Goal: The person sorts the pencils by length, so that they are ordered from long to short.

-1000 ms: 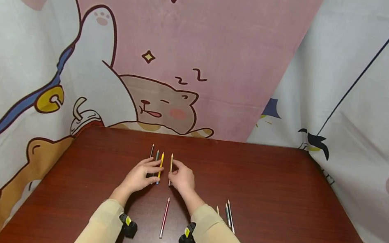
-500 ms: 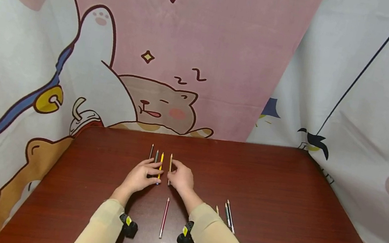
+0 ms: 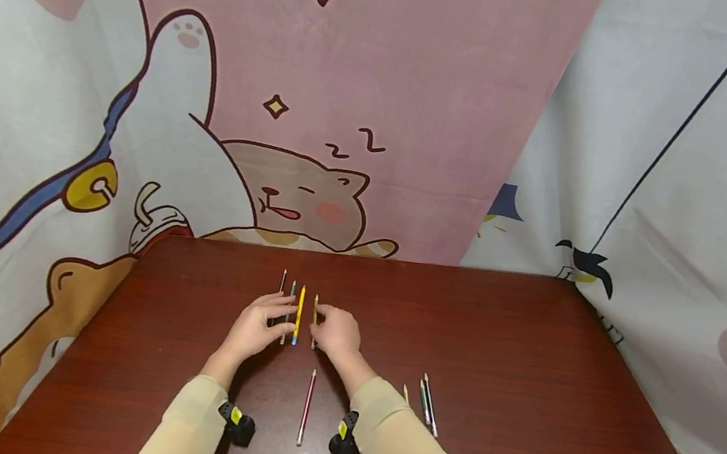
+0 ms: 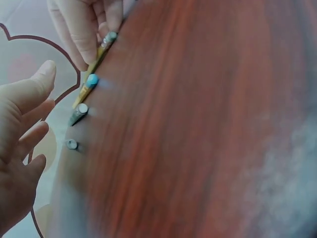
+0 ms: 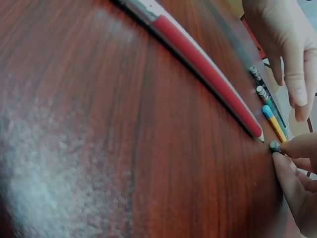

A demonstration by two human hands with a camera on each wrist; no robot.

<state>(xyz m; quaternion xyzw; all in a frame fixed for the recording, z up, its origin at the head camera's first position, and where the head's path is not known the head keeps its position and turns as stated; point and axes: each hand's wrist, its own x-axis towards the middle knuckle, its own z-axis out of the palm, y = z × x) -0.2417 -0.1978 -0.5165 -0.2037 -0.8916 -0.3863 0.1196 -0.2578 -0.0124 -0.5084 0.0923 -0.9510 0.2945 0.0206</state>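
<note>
In the head view my right hand point(image 3: 339, 332) pinches a gold-coloured pencil point(image 3: 316, 304) near the middle of the table; in the right wrist view its metal-coloured end point(image 5: 275, 146) shows between thumb and finger. Just left of it lies a yellow pencil point(image 3: 299, 313) with a blue end, then a dark green pencil point(image 3: 293, 288) and a black pencil point(image 3: 283, 278), roughly parallel. My left hand point(image 3: 255, 326) hovers over this row, partly covering the two darker pencils. In the left wrist view its fingers point(image 4: 37, 130) are loosely spread, apart from the pencils.
A red pencil point(image 3: 307, 409) lies nearer the front, between the forearms. Several more pencils point(image 3: 428, 404) lie to the right, partly behind the right sleeve point(image 3: 404, 434). The brown table point(image 3: 526, 358) meets printed cloth point(image 3: 449, 115) at its back and sides.
My left hand has drawn slightly left, off the yellow pencil. The right hand has shifted a little left with the gold-coloured pencil, which now lies closer to the yellow one.
</note>
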